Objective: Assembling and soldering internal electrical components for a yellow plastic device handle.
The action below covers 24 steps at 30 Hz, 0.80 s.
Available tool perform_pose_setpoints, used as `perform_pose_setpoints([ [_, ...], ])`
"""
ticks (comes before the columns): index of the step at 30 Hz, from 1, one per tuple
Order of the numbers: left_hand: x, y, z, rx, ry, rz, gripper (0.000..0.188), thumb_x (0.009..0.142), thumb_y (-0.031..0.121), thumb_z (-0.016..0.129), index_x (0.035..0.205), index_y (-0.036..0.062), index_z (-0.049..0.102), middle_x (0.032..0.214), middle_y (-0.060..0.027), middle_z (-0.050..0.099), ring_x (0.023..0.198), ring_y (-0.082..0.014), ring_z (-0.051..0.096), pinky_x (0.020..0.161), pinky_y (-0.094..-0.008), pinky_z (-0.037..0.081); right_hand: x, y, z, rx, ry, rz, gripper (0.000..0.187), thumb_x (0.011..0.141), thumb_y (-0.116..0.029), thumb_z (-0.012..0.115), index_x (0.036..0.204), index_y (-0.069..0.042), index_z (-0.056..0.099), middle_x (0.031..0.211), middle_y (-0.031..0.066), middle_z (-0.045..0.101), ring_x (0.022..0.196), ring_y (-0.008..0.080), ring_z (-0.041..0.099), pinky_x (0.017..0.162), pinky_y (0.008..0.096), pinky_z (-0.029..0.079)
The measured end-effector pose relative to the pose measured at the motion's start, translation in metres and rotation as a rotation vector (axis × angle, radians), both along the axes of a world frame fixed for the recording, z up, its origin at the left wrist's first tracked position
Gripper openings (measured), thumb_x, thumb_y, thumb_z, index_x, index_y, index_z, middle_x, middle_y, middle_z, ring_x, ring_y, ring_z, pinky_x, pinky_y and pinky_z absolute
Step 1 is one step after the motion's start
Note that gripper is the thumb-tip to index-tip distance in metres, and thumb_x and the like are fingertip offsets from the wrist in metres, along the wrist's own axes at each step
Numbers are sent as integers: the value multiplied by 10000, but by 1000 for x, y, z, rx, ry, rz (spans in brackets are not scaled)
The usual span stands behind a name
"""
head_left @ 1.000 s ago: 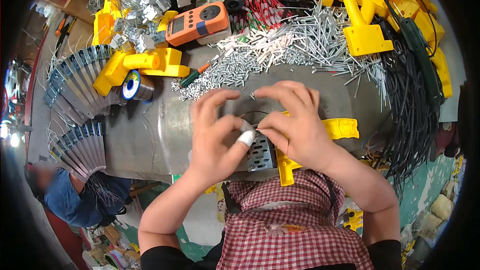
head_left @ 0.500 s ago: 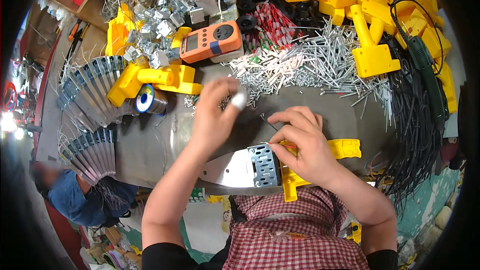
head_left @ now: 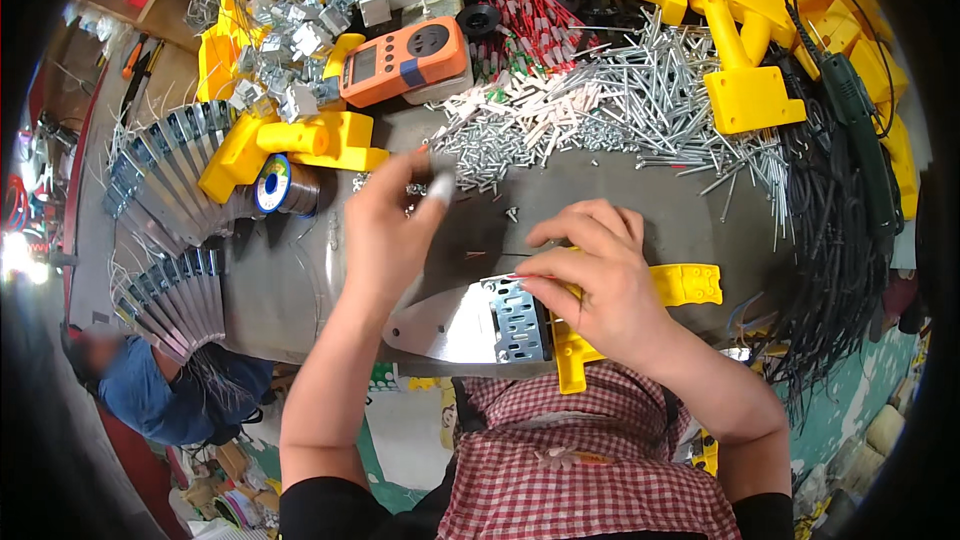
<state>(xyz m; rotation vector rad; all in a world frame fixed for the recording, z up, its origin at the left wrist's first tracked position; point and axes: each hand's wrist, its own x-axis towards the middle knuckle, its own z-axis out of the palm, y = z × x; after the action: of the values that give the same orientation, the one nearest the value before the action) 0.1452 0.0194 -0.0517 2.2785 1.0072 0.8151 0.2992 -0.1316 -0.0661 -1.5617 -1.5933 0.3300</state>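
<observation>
Left hand (head_left: 385, 230) reaches into the scattered small silver screws (head_left: 470, 155) — fingers pinched narrow, pick hidden, can't tell. Right hand (head_left: 600, 285) presses down on the yellow plastic bracket (head_left: 685, 285) and perforated metal clip (head_left: 518, 320) on the shiny steel blade (head_left: 440, 325) — likely steadying them.

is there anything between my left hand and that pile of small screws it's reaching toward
Nothing visible blocks it. The left hand is already at the near edge of the screw pile, fingertips among the loose screws. The solder spool sits off to its left, and the right hand rests apart on the perforated metal bracket.
</observation>
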Motion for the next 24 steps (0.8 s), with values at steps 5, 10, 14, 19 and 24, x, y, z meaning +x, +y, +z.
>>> perform_pose_setpoints([
  [5, -44, -45, -10, -966, -363, -66, 183, 846, 3, 625, 1023, -5, 583, 921, -56, 649, 838, -119, 611, 762, -256, 491, -5, 3, -1, -8, 19, -4, 86, 738, -187, 709, 786, -125, 673, 936, -21, 610, 975, 192, 518, 856, 392, 318],
  [10, -43, -51, -10, -1089, -457, -110, 168, 833, 9, 640, 986, 4, 572, 940, -56, 637, 878, -118, 598, 808, -270, 483, -7, 3, 1, -30, 17, -10, 65, 735, -171, 703, 772, -125, 675, 917, -20, 610, 962, 185, 521, 845, 380, 313],
  [14, -41, -50, -10, -1130, -488, -132, 177, 831, 6, 637, 991, 13, 562, 943, -47, 623, 886, -119, 592, 811, -274, 485, -8, 3, 2, -43, 17, -9, 62, 737, -175, 701, 770, -126, 681, 913, -18, 608, 963, 183, 521, 847, 379, 311],
  [19, -36, -54, -11, -1126, -499, -136, 182, 839, -1, 627, 1003, 21, 551, 940, -38, 615, 886, -109, 584, 822, -272, 482, -8, 4, 2, -41, 13, -8, 63, 742, -177, 702, 778, -127, 691, 922, -16, 609, 970, 185, 520, 852, 381, 310],
  [24, -22, -65, -3, -89, -54, -316, 208, 736, -66, 652, 910, 27, 586, 911, -78, 638, 839, -209, 638, 740, -299, 512, -7, 5, -4, -48, -2, 12, 94, 736, -192, 708, 796, -123, 691, 952, -17, 614, 1000, 187, 514, 871, 388, 308],
])
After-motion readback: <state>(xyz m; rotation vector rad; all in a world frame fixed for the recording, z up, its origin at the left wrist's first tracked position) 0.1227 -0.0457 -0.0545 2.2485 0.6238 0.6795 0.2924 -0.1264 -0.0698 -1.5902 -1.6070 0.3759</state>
